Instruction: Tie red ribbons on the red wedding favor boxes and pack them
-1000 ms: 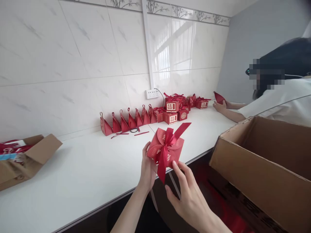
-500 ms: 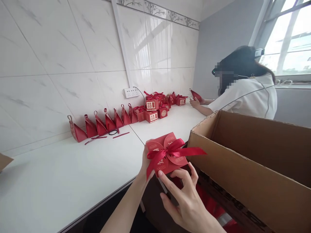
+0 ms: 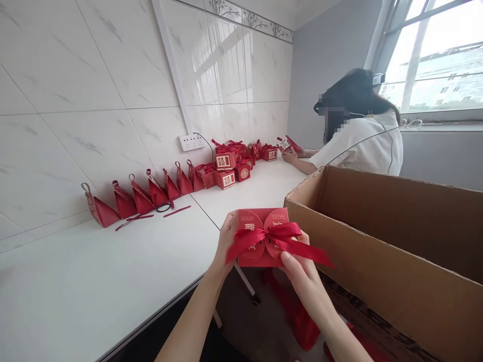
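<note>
A red gift box (image 3: pixel 252 257) with gold lettering and a red ribbon bow (image 3: pixel 267 234) on top is held up between my two hands, just off the table's front edge. My left hand (image 3: pixel 225 240) grips its left side, most of the fingers hidden behind it. My right hand (image 3: pixel 305 266) is closed on the right side, thumb at the near right corner. The bow's tails hang out to both sides over the box.
An open cardboard box (image 3: pixel 370 236) stands at the right. Along the wall on the white table (image 3: pixel 124 281) are several red triangular boxes (image 3: pixel 138 197), piled red gift boxes (image 3: pixel 226 171), loose ribbon strips (image 3: pixel 177 211) and a black ring (image 3: pixel 163 207). A co-worker (image 3: pixel 362 136) holds a red box.
My right hand has moved from the box's near edge to grip its right side. The box has turned so its edges sit square to me. My view has swung slightly right.
</note>
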`<move>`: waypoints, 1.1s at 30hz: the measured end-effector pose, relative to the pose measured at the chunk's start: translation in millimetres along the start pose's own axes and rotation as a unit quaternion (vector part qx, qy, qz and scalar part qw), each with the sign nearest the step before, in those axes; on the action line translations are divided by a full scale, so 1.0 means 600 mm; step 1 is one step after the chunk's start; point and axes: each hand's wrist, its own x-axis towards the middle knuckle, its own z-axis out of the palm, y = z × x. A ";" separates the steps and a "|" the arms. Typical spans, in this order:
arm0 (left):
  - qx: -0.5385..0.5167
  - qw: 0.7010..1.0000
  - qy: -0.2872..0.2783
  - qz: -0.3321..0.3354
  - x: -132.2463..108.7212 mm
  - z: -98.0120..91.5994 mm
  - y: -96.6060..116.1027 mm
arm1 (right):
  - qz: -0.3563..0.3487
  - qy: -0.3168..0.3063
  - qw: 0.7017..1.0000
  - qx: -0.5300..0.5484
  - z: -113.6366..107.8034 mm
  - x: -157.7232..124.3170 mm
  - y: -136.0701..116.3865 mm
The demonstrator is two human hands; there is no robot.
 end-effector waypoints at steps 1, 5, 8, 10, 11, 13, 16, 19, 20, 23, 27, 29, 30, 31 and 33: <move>0.018 1.000 -0.010 -0.018 0.000 -0.006 0.004 | 0.011 0.000 1.000 0.024 -0.004 0.004 0.004; 0.091 0.995 0.038 -0.013 -0.020 -0.027 0.015 | -0.002 0.054 0.998 0.011 -0.028 0.015 0.026; 0.153 0.987 0.003 0.047 -0.053 -0.023 0.024 | -0.066 0.121 0.988 -0.075 -0.043 0.019 0.031; 0.197 0.978 -0.053 0.045 -0.070 -0.011 0.031 | -0.111 0.130 0.978 -0.117 -0.049 0.023 0.026; 0.209 0.975 -0.061 0.041 -0.074 -0.004 0.033 | -0.131 0.128 0.974 -0.130 -0.051 0.025 0.022; 0.213 0.975 -0.049 0.032 -0.075 0.010 0.034 | -0.160 0.124 0.968 -0.150 -0.055 0.030 0.013; 0.213 0.976 -0.037 0.014 -0.069 0.022 0.023 | -0.174 0.131 0.962 -0.165 -0.059 0.035 0.002; 0.202 0.977 -0.060 0.008 -0.071 0.026 0.006 | -0.156 0.146 0.965 -0.151 -0.060 0.039 -0.002; 0.192 0.978 -0.074 0.009 -0.074 0.028 0.001 | -0.148 0.153 0.966 -0.143 -0.059 0.040 -0.002; 0.175 0.976 -0.132 -0.009 -0.080 0.037 -0.010 | -0.132 0.167 0.968 -0.130 -0.057 0.044 -0.003; 0.239 0.941 -0.236 -0.051 -0.076 0.049 -0.012 | -0.119 0.153 0.969 -0.154 -0.086 0.030 -0.022; 0.313 0.903 -0.293 -0.029 -0.065 0.046 -0.014 | -0.123 0.155 0.958 -0.207 -0.126 0.011 -0.046; 0.352 0.880 -0.318 -0.006 -0.056 0.040 -0.017 | -0.118 0.158 0.950 -0.243 -0.153 0.002 -0.063; 0.389 0.859 -0.333 0.022 -0.044 0.033 -0.023 | -0.108 0.170 0.940 -0.275 -0.183 -0.004 -0.081; 0.460 0.826 -0.313 0.090 -0.012 0.015 -0.043 | -0.050 0.189 0.929 -0.315 -0.253 -0.003 -0.119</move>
